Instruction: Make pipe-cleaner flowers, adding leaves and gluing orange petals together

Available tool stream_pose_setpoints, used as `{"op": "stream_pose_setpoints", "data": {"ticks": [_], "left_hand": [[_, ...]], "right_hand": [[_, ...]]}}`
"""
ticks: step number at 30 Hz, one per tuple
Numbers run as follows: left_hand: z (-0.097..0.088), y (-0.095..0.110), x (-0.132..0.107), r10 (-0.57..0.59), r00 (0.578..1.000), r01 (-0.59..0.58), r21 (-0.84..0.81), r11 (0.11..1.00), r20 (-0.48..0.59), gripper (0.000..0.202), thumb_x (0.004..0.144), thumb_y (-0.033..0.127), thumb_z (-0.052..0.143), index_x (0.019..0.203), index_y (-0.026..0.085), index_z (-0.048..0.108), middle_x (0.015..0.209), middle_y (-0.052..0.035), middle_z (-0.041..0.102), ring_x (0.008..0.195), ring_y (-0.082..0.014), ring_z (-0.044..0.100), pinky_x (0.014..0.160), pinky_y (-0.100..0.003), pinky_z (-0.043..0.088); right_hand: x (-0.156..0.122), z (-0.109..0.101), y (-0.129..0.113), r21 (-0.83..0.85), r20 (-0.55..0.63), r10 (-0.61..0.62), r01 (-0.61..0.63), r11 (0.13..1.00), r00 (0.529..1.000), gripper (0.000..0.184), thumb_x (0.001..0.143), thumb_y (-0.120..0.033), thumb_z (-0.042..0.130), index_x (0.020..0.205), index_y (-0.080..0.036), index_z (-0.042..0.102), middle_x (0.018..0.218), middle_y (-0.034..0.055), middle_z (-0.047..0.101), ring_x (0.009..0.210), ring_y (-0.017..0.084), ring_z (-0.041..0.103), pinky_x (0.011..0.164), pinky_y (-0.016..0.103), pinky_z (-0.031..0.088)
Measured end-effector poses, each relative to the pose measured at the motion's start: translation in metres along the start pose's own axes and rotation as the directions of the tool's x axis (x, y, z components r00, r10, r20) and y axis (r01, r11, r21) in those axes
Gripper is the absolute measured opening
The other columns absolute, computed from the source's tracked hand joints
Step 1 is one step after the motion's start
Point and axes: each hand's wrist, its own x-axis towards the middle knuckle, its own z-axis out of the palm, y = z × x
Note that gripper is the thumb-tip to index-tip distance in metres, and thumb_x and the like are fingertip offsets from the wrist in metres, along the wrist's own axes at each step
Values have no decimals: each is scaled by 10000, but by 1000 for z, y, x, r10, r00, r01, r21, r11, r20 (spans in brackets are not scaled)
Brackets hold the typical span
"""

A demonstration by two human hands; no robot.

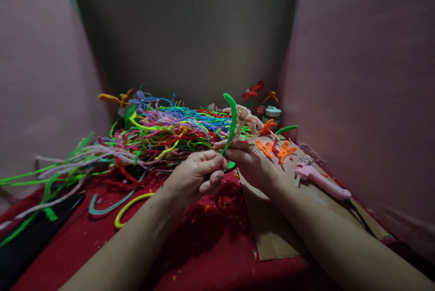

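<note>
A pipe-cleaner flower with pale peach petals (249, 118) and a long green leaf (232, 121) is held up in front of me. My left hand (199, 171) pinches its stem near the base of the leaf, thumb against fingers. From the other side, my right hand (249, 162) closes on the same flower just below the petals, its fingertips almost meeting those of the left. A bit of green (231, 165) shows under the hands. The fingers hide most of the stem.
A big heap of coloured pipe cleaners (170, 128) lies at the back left. On the right, a cardboard sheet (272, 241) carries orange pipe-cleaner flowers (285, 151) and a pink glue gun (322, 183). A lidded jar (272, 116) and red flowers (251, 93) stand behind.
</note>
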Motion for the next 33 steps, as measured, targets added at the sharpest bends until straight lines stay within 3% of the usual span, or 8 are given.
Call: {"op": "stream_pose_setpoints", "data": {"ticks": [6,12,15,18,22,26,29,33], "left_hand": [[-7,-6,0,-10,988,27,-108,994,155,208,841,292,557,698,141,567,383,87,374,290,-4,181,341,-141,222],[-3,-6,5,75,997,-69,218,973,-16,219,862,326,505,778,140,585,456,51,499,322,-31,339,386,-164,276],[-1,-9,9,299,944,-159,605,780,-137,279,872,350,471,731,140,589,538,14,560,447,-87,491,485,-210,382],[0,-15,10,485,867,-165,852,496,-115,266,872,378,475,907,163,628,758,-29,668,684,-156,615,642,-257,450],[-1,-22,9,586,810,-116,974,196,-22,375,859,354,521,1199,198,532,1103,-73,671,964,-215,634,812,-303,454],[-2,-26,7,621,784,67,992,-104,12,323,873,297,493,1164,165,542,995,-101,697,861,-244,663,724,-306,459],[-3,-25,6,601,799,127,968,-214,28,272,904,296,420,1098,172,565,874,-94,706,764,-229,668,639,-275,428],[-4,-23,6,550,835,81,983,-163,22,278,928,282,350,1040,167,577,874,-101,699,742,-206,659,622,-254,396]], "right_hand": [[-3,6,1,222,62,61,-73,972,996,178,709,-235,668,871,-250,740,645,-12,649,624,136,567,697,302,467],[-3,5,4,95,20,56,-57,994,998,119,767,-231,589,771,-182,697,644,-9,598,634,123,542,676,283,439],[-4,5,-1,7,-59,69,-69,998,996,173,774,-244,570,862,-187,706,700,14,648,676,152,573,697,317,454],[-7,10,-16,-98,-139,66,-80,992,988,171,750,-202,574,840,-204,720,816,35,689,776,180,593,750,338,459],[-9,17,-30,-140,-153,89,-111,984,984,190,731,-155,576,821,-225,728,863,21,703,849,191,604,810,339,453],[-6,16,-16,-66,-176,113,-126,990,978,195,719,-210,589,854,-198,729,784,20,704,758,184,605,747,334,456],[-4,12,-1,-3,-184,121,-123,992,975,214,716,-227,584,874,-193,725,735,10,697,705,169,589,712,322,451],[-5,12,1,-1,-151,97,-98,995,984,178,740,-242,592,853,-212,726,739,11,698,761,186,601,754,341,447]]}}
